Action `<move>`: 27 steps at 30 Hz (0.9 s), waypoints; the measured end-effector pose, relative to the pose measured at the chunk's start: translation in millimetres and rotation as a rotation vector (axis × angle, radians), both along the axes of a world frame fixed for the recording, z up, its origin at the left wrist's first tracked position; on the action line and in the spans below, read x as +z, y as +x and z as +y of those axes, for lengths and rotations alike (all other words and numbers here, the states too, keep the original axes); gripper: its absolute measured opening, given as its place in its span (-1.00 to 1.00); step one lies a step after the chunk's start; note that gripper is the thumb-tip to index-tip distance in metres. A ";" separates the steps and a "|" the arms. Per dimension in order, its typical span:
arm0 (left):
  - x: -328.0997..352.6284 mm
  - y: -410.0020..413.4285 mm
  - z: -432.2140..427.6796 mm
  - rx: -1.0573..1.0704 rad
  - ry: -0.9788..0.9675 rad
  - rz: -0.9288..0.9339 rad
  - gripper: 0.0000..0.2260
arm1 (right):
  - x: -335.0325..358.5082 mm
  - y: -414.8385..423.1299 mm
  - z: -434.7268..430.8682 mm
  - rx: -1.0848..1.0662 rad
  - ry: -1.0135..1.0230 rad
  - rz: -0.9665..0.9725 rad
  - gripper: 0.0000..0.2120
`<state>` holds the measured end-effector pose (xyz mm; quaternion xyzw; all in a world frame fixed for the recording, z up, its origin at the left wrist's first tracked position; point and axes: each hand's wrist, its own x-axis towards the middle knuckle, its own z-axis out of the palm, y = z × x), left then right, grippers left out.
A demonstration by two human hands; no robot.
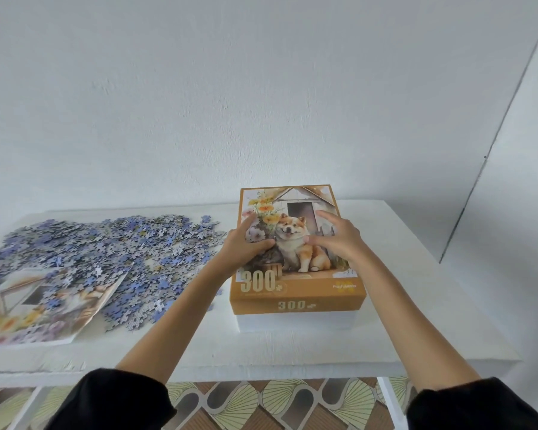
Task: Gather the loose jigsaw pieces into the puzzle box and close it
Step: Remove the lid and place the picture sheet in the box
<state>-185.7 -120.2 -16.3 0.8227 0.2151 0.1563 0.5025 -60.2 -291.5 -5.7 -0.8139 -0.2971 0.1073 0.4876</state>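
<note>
Head view: the box is standing on the right half of the white table [292, 349], well clear of the near edge. Its orange lid [295, 294], printed with a dog and "300", is sitting on the white base [295, 321], and a band of the base wall is showing below the lid on the near side. The left hand [246, 245] is resting on the lid's left part, with thumb and forefinger spread wide and lying flat on the top. Its other fingers are falling at the lid's left edge and their position cannot be told. The right hand [339, 240] is lying on the lid's right part, fingers straight and fanned apart, holding nothing. The loose pieces [106, 243], mostly blue backs up, are lying in a broad heap on the left half of the table, outside the box, the nearest ones just beside the left hand. A printed sheet [38, 308] is lying at the near left, partly under the heap. Black sleeves [115, 401] are showing at the near edge, over a patterned floor [261, 405].
</note>
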 end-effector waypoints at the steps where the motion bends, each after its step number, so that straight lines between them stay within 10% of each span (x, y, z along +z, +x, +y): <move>1: 2.8 1.1 1.7 -0.003 0.004 0.007 -0.31 | 2.4 1.4 1.4 0.004 -0.008 0.002 -0.31; 27: 34.3 142.0 -37.2 -0.085 0.058 0.117 -0.38 | 39.9 114.5 -45.8 -0.142 -0.113 -0.045 -0.44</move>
